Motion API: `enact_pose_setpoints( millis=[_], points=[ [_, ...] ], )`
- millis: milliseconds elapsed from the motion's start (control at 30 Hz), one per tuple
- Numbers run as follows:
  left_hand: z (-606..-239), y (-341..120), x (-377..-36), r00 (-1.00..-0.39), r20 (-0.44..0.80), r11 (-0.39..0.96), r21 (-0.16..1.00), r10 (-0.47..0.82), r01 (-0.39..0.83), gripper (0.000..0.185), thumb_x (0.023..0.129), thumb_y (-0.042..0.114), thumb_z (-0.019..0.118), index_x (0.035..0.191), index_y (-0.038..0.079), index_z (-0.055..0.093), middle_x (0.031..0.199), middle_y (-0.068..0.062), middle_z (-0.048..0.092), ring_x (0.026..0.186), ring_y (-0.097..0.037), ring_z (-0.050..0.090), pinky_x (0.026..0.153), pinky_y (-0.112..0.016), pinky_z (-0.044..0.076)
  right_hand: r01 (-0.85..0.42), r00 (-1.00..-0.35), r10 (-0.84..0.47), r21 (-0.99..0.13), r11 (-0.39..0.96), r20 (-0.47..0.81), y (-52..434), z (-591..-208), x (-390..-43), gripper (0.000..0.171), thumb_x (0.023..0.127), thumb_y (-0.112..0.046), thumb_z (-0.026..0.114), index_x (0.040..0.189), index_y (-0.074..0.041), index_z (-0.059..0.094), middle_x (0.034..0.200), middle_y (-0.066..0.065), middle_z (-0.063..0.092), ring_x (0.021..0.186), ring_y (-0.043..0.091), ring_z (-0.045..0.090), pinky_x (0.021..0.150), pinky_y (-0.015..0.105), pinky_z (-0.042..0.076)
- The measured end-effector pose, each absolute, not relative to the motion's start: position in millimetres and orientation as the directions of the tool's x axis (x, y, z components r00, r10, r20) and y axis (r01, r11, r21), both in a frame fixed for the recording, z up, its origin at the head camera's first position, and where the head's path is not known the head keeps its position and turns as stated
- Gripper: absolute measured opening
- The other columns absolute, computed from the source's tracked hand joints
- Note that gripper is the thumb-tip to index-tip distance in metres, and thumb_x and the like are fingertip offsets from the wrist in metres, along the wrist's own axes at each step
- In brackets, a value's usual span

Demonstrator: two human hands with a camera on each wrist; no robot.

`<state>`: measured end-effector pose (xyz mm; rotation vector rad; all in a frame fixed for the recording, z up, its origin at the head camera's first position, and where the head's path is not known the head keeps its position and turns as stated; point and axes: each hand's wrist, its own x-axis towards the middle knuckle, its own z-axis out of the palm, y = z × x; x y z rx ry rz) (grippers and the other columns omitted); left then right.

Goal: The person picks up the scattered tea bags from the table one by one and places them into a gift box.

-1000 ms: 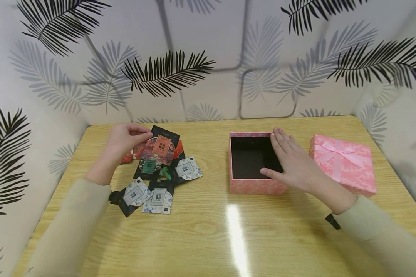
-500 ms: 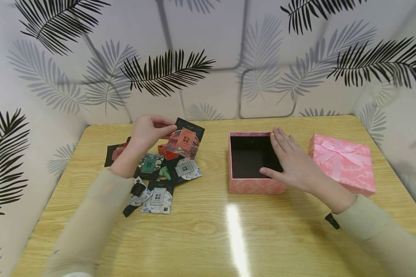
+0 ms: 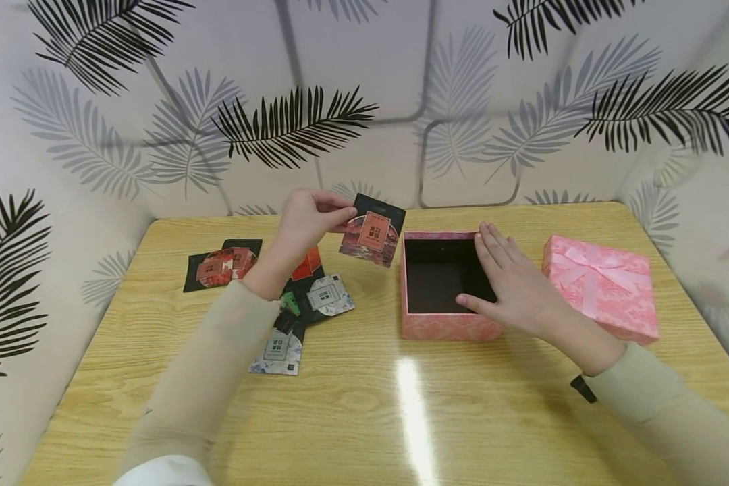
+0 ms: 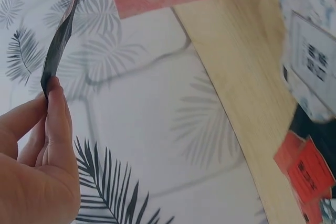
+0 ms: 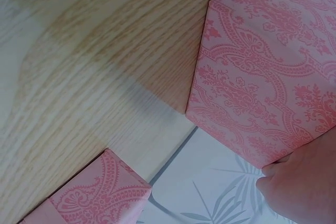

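Observation:
My left hand (image 3: 312,219) pinches a flat black sachet (image 3: 372,233) with a red landscape print and label between thumb and fingers. It is raised above the table, just left of the pink box (image 3: 452,327). In the left wrist view the sachet (image 4: 59,40) appears edge-on at the fingertips. My right hand (image 3: 519,290) lies with straight fingers along the box's right rim, thumb reaching over the opening. The box stands lidless, with a black interior. From the right wrist, its patterned side wall (image 5: 268,66) fills the upper right, the hand at its lower edge.
Left of the box lie several sachets: red ones (image 3: 219,266) at the back, blue-and-white ones (image 3: 329,295) nearer, partly covered by my left arm. A pink lid (image 3: 607,283) with a ribbon bow rests at the right. A leaf-patterned backdrop (image 3: 364,162) rises behind the table.
My left hand has carried the sachet rightward from the pile to near the box, uncovering red sachets behind. The right hand has stayed on the box rim.

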<state>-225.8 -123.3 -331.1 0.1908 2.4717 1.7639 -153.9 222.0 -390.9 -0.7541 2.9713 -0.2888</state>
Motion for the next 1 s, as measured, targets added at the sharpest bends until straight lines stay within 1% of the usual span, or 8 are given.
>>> enact_pose_setpoints(
  millis=[200, 267, 400, 500, 667, 800, 900, 1000],
  points=[
    [-330.6, -99.3, -226.5, -0.984, 0.015, 0.307, 0.949, 0.177, 0.070, 0.021, 0.100, 0.004, 0.073, 0.118, -0.007, 0.077, 0.118, -0.025, 0.076, 0.077, -0.003, 0.073, 0.083, -0.031, 0.067, -0.467, -0.879, -0.477, -0.193, 0.863, -0.011, 221.7, -391.0, -154.2, 0.107, 0.103, -0.063, 0.058, 0.167, 0.007, 0.008, 0.177, 0.025, 0.002, 0.166, 0.043, 0.004, 0.134, 0.060, 0.014],
    [-331.0, -91.1, -226.0, -0.982, 0.014, 0.308, 0.949, 0.189, 0.073, 0.020, 0.100, 0.004, 0.074, 0.116, -0.007, 0.078, 0.116, -0.025, 0.077, 0.080, -0.011, 0.077, 0.083, -0.032, 0.067, -0.467, -0.879, -0.477, -0.192, 0.863, -0.010, 221.7, -391.1, -154.3, 0.107, 0.103, -0.063, 0.058, 0.167, 0.007, 0.008, 0.177, 0.025, 0.002, 0.166, 0.043, 0.004, 0.134, 0.060, 0.014],
    [-334.4, -75.3, -225.2, -0.975, 0.011, 0.333, 0.939, 0.223, 0.087, 0.018, 0.099, 0.005, 0.075, 0.113, -0.006, 0.079, 0.112, -0.025, 0.079, 0.093, -0.028, 0.081, 0.081, -0.032, 0.067, -0.469, -0.878, -0.479, -0.195, 0.861, -0.004, 221.6, -391.5, -154.2, 0.107, 0.103, -0.061, 0.059, 0.167, 0.007, 0.009, 0.177, 0.026, 0.003, 0.166, 0.043, 0.005, 0.134, 0.060, 0.015],
    [-339.2, -64.9, -224.9, -0.967, 0.020, 0.362, 0.925, 0.252, 0.113, 0.017, 0.098, 0.005, 0.076, 0.111, -0.006, 0.080, 0.112, -0.024, 0.080, 0.097, -0.034, 0.080, 0.079, -0.031, 0.067, -0.472, -0.877, -0.480, -0.198, 0.859, 0.006, 221.5, -391.7, -154.1, 0.106, 0.103, -0.059, 0.061, 0.167, 0.008, 0.010, 0.177, 0.026, 0.004, 0.166, 0.044, 0.005, 0.134, 0.060, 0.015],
    [-348.5, -50.2, -223.8, -0.951, 0.032, 0.405, 0.900, 0.309, 0.162, 0.015, 0.098, 0.006, 0.077, 0.108, -0.004, 0.081, 0.108, -0.021, 0.080, 0.091, -0.032, 0.081, 0.076, -0.028, 0.066, -0.473, -0.877, -0.481, -0.199, 0.858, 0.014, 221.4, -391.8, -154.5, 0.106, 0.102, -0.059, 0.061, 0.166, 0.009, 0.011, 0.177, 0.027, 0.005, 0.166, 0.044, 0.006, 0.134, 0.061, 0.016],
    [-353.7, -40.9, -221.8, -0.925, 0.066, 0.484, 0.837, 0.374, 0.255, 0.014, 0.098, 0.010, 0.078, 0.108, 0.001, 0.083, 0.103, -0.016, 0.082, 0.085, -0.027, 0.081, 0.077, -0.027, 0.065, -0.477, -0.875, -0.483, -0.192, 0.858, 0.016, 221.5, -392.2, -154.8, 0.106, 0.103, -0.060, 0.060, 0.166, 0.009, 0.011, 0.177, 0.027, 0.005, 0.166, 0.044, 0.007, 0.133, 0.061, 0.017],
    [-356.4, -34.8, -220.6, -0.905, 0.081, 0.538, 0.780, 0.418, 0.319, 0.015, 0.099, 0.014, 0.078, 0.109, 0.005, 0.084, 0.103, -0.012, 0.083, 0.086, -0.023, 0.080, 0.078, -0.026, 0.062, -0.478, -0.875, -0.484, -0.190, 0.857, 0.017, 221.3, -392.5, -155.0, 0.106, 0.103, -0.061, 0.060, 0.166, 0.009, 0.011, 0.177, 0.027, 0.005, 0.166, 0.044, 0.007, 0.133, 0.061, 0.017],
    [-358.8, -28.8, -219.5, -0.890, 0.070, 0.575, 0.740, 0.450, 0.349, 0.016, 0.099, 0.017, 0.078, 0.109, 0.007, 0.084, 0.105, -0.009, 0.083, 0.090, -0.020, 0.078, 0.077, -0.023, 0.059, -0.475, -0.876, -0.482, -0.191, 0.859, 0.010, 220.8, -392.4, -155.0, 0.107, 0.103, -0.062, 0.059, 0.166, 0.009, 0.010, 0.177, 0.027, 0.004, 0.166, 0.044, 0.006, 0.133, 0.061, 0.016]
  ],
)
